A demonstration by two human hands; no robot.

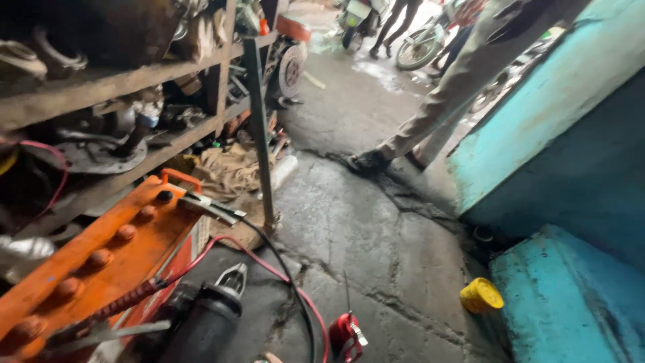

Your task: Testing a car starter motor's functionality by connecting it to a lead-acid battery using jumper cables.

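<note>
One red clamp (347,336) on floor (376,228), orange battery (101,255) left

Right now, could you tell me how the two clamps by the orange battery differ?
The black clamp is clipped at the top corner of the orange battery, while the red clamp lies loose on the concrete floor. The black clamp is dark with bare metal showing; the red clamp has bright red grips. The black clamp sits raised; the red clamp is down low, away from the battery. Each has a cable of its own colour running from it.

Vehicle repair workshop: battery (101,255), parts shelves (101,81).
</note>
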